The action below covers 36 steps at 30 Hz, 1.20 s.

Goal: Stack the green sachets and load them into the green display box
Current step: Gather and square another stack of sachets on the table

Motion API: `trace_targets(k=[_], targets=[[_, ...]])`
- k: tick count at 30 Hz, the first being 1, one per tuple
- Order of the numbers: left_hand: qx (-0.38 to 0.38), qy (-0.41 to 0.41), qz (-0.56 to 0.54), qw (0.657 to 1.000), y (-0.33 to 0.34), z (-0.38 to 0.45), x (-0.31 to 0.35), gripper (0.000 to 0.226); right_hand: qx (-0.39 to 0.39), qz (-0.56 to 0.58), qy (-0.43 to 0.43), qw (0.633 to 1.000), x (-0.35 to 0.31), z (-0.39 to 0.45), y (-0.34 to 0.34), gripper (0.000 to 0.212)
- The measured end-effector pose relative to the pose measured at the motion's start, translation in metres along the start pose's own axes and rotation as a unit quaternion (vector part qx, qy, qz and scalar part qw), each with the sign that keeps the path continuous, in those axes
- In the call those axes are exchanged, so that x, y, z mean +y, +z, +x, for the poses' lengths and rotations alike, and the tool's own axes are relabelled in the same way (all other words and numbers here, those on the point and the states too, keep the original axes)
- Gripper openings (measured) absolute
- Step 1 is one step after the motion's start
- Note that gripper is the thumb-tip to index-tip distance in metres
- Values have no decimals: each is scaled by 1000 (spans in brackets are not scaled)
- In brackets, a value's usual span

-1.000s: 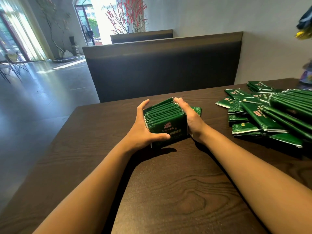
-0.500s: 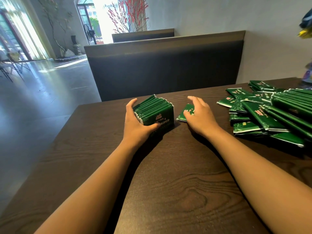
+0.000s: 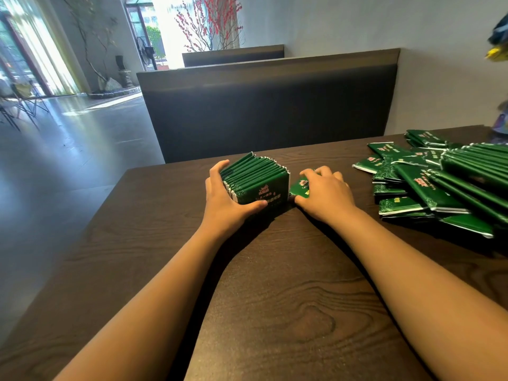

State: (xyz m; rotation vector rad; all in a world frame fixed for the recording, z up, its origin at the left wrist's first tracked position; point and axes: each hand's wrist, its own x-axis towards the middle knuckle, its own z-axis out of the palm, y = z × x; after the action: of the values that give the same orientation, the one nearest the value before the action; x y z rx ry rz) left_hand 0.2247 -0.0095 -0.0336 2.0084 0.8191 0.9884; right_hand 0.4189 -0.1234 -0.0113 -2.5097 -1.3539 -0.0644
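Right hand (image 3: 325,195) lowered onto sachet (image 3: 299,188) — beside stack (image 3: 258,182)

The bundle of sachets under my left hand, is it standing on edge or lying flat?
On edge: the bundle of sachets shows its thin edges upward, gripped by the left hand.

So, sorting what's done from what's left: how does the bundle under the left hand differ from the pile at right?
The bundle stands on edge, sachets packed square; the pile lies flat, scattered and overlapping. The left hand grips the bundle; no hand touches the pile. Both are the same green sachets.
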Motion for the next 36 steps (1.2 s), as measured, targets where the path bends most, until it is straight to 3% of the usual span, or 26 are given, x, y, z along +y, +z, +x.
trace_targets(k=[7, 11, 16, 18, 23, 27, 29, 32, 34, 36], targets=[[11, 0, -4, 1000, 0, 2, -4, 104, 21, -21, -25, 999, 3, 0, -3, 55], [14, -6, -9, 1000, 0, 3, -7, 102, 11, -38, -37, 999, 2, 0, -7, 70], [12, -9, -14, 1000, 0, 3, -6, 101, -22, -59, -48, 997, -1, -3, -12, 38], [12, -8, -9, 1000, 1, 4, -5, 103, -30, -66, -49, 996, -2, -5, -10, 34], [6, -8, -5, 1000, 1, 2, -1, 105, 111, 32, -47, 992, 4, 0, -4, 24], [10, -17, -18, 1000, 0, 3, -3, 103, 275, 234, 5, 932, 4, 0, -9, 40], [18, -22, -23, 999, -1, 3, -4, 101, 315, 373, 37, 872, 2, -3, -14, 40], [24, -31, -36, 999, -2, 3, -5, 100, 368, 521, 88, 765, 0, -2, -17, 23], [22, -34, -45, 998, -2, 2, -4, 100, 364, 584, 107, 717, 4, 3, -18, 20], [14, -32, -51, 998, -2, 2, -2, 101, 304, 606, 97, 729, 8, 7, -15, 20]])
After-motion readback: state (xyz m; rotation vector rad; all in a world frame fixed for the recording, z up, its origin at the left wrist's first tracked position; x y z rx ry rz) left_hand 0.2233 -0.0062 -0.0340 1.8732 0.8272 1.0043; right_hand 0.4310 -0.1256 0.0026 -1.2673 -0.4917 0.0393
